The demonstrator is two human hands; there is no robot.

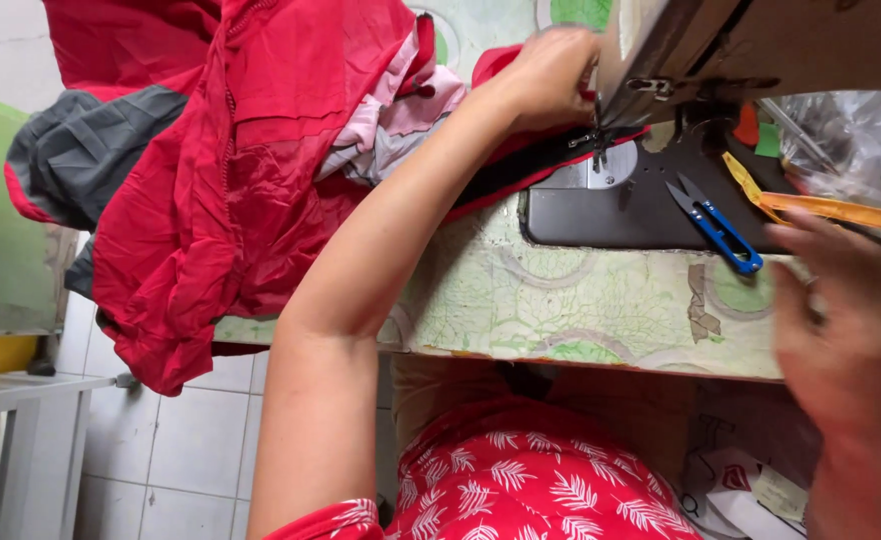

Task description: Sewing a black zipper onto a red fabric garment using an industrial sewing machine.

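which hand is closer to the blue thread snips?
Right. The right hand, blurred, is just right of and below the blue thread snips on the machine bed. The left hand is farther, up at the needle on the red fabric.

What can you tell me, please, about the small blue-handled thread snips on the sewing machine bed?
The thread snips lie flat on the dark grey machine bed, right of the needle. Two short dark metal blades, slightly parted, point up-left; the blue handle loop points down-right toward the table edge. No hand touches them; the blurred right hand is nearest.
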